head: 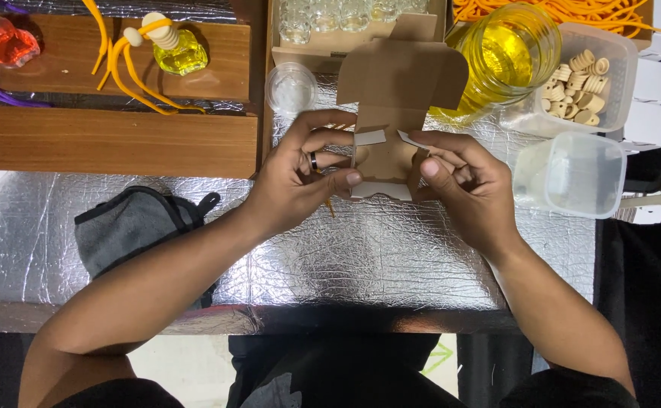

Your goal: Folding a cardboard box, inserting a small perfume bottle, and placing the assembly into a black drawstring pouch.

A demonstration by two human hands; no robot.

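Both forearms come up from the near edge over the foil-covered table [391, 257], and I see the left hand [300, 181] and right hand [463, 185] pinching a small cardboard box [387, 151] between them, fingers closed on its left and right sides, flaps standing open toward the far side. I judge an uneven squeeze could crease a flap, or a far push could knock the yellow jar [508, 57].

Cardboard box [391, 113] between both hands, jar [508, 57] behind right.
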